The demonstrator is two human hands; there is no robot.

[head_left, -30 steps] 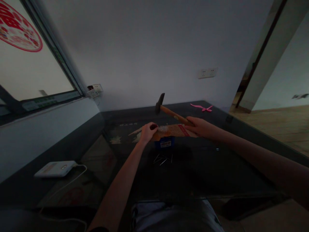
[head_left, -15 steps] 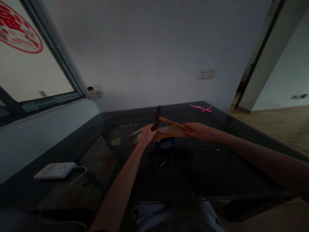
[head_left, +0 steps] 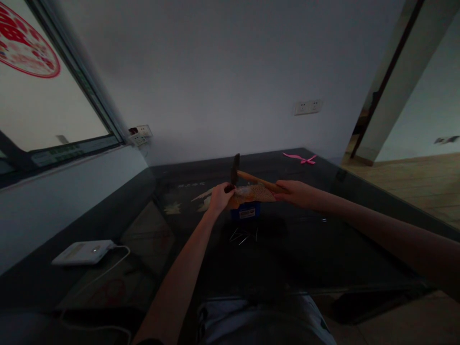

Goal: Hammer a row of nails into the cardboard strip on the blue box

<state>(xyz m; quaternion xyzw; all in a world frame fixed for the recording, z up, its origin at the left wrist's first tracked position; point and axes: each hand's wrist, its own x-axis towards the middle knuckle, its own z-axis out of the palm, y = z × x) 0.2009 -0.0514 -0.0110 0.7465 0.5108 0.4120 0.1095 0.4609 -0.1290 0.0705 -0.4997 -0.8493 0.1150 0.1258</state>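
Observation:
My right hand (head_left: 293,192) is closed around the wooden handle of a hammer (head_left: 259,181). The dark hammer head stands upright right beside the fingers of my left hand (head_left: 220,197). That left hand is closed in a pinch at the left part of a tan, speckled flat piece (head_left: 259,193); whatever is between the fingertips is too small and dark to make out. Underneath the flat piece stands a blue box (head_left: 246,211) with a white label. Several thin nails (head_left: 243,235) lie loose on the table in front of the box.
A pink ribbon (head_left: 304,159) lies at the back right of the dark, glossy table (head_left: 309,258). On the left is a white power bank (head_left: 83,252) with a cable trailing toward the front edge. A wall (head_left: 223,86) stands behind the table.
The hammer head has shifted slightly beside my left fingers. Both hands stay almost in place, and the whole view has moved a little.

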